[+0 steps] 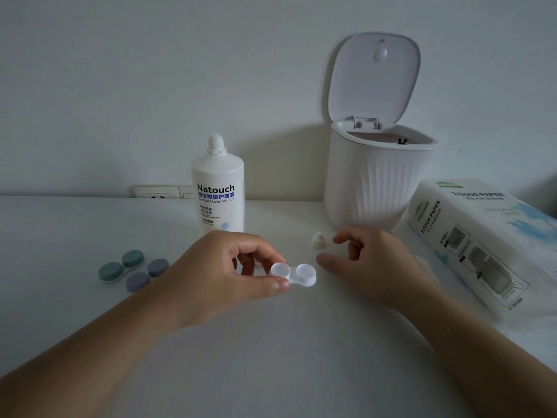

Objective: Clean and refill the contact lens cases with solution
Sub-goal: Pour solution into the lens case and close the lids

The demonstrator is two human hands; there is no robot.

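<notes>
My left hand (229,267) pinches a white contact lens case (297,274) by its left cup, thumb in front and fingers behind; both cups stand uncapped. My right hand (370,263) hovers just right of the case with loosely curled fingers and holds nothing. A small white bottle cap (319,240) stands on the table between my right hand's fingers and the solution bottle (218,191), which is upright and uncapped. A green lens case (121,266) and a purple lens case (146,274), both capped, lie at the left.
A white ribbed mini bin (376,188) with its lid raised stands at the back right. A pack of tissue paper (482,242) lies at the right edge. The white table (286,342) runs back to a wall with a socket strip (162,192).
</notes>
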